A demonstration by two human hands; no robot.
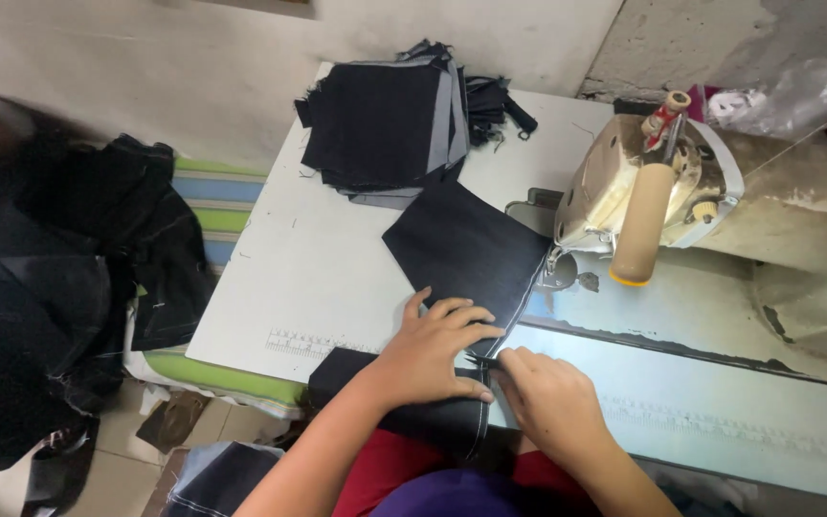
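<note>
My left hand [433, 349] lies flat and open, fingers spread, pressing on a dark denim piece [466, 251] at the lower centre of the frame. My right hand [549, 402] sits just beside it, to its right, fingers curled and pinching the stitched edge of the same cloth. The piece runs from my lap up across the white surface [308, 278] to the needle area of a cream sewing machine [648, 187] in the upper right. A pale seam line follows its right edge. A stack of cut pieces [385, 129], dark with grey layers, rests at the upper centre of the surface, touching the far corner of my piece. A heap of dark garments [59, 287] fills the left of the frame, beside the surface.
</note>
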